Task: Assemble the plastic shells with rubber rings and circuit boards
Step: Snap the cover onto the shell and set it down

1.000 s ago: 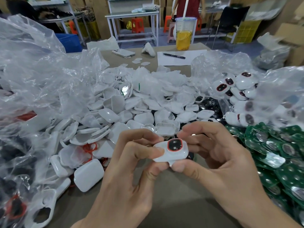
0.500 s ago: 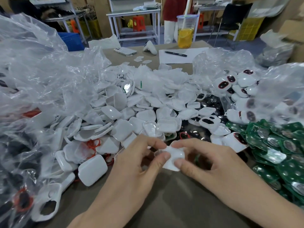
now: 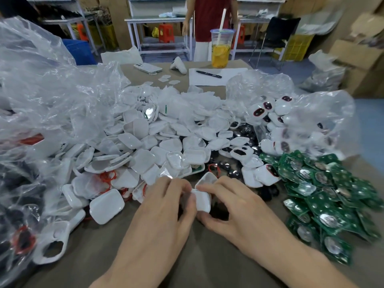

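Observation:
My left hand (image 3: 164, 206) and my right hand (image 3: 232, 206) both pinch one small white plastic shell (image 3: 202, 199) low over the brown table, near its front middle. The shell's plain white side faces up; its underside is hidden by my fingers. A big heap of loose white shells (image 3: 145, 146) lies just behind my hands. Green circuit boards (image 3: 324, 196) are piled to the right. Red rubber rings (image 3: 107, 176) show among the shells on the left. Shells with red-rimmed dark windows (image 3: 268, 111) lie at the back right, partly in a clear bag.
Crumpled clear plastic bags (image 3: 41, 96) rise along the left side. At the far table edge stand a drink cup (image 3: 220, 48), a phone (image 3: 148, 68) and a pen on paper (image 3: 208, 74). A person in a red top stands beyond the table.
My hands have lowered the shell from mid-air down to the table. It has been turned over: the red-rimmed window faced up before, now the plain white side does.

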Tool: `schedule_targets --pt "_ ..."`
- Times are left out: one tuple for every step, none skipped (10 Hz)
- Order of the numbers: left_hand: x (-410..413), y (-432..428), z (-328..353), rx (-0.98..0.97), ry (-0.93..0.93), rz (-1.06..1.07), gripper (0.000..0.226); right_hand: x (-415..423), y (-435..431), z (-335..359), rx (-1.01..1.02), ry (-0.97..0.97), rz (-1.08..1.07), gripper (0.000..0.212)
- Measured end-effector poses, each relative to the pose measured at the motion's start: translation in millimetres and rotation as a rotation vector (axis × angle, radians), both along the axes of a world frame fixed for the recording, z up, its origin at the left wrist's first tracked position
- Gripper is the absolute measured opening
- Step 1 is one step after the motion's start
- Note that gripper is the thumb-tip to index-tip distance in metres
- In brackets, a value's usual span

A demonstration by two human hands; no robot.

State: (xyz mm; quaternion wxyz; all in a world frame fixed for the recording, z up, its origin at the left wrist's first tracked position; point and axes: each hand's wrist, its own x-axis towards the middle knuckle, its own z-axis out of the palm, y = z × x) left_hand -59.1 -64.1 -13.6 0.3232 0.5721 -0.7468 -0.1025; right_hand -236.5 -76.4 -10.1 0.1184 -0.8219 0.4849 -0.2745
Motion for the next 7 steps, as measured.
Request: schedule_targets --pt "-6.0 -0.4 6.9 -0.073 -0.071 -0.033 0.013 -0.9 -0.2 -1.0 0.021 -0.019 0.0 0.043" --pt "-9.4 -5.0 8.7 -0.151 -0.151 -0.066 0.021 -2.6 -0.8 -2.6 0.039 -0.006 0.003 0.045" --pt "-8.8 -8.1 8.1 -0.191 -0.209 -0.091 0.025 -3.3 -1.0 -4.1 0.018 -0.015 0.005 0.044" --pt "-8.5 -10.1 9.1 -0.16 -0.231 -0.092 0.026 -2.6 -0.9 -4.0 0.005 -0.042 0.003 0.043" --pt "-9.9 -13.6 7.4 -0.108 -0.203 -0.106 0.032 -1.3 0.4 -4.0 -0.015 -0.042 -0.004 0.042" --pt "-12.9 -15.7 8.0 -0.084 -0.212 -0.104 0.035 -0.4 0.9 -2.9 -0.027 -0.032 -0.012 0.043" --pt "-12.8 -15.7 11.4 -0.089 -0.211 -0.085 0.035 0.4 1.3 -1.2 -0.014 -0.052 -0.013 0.042"
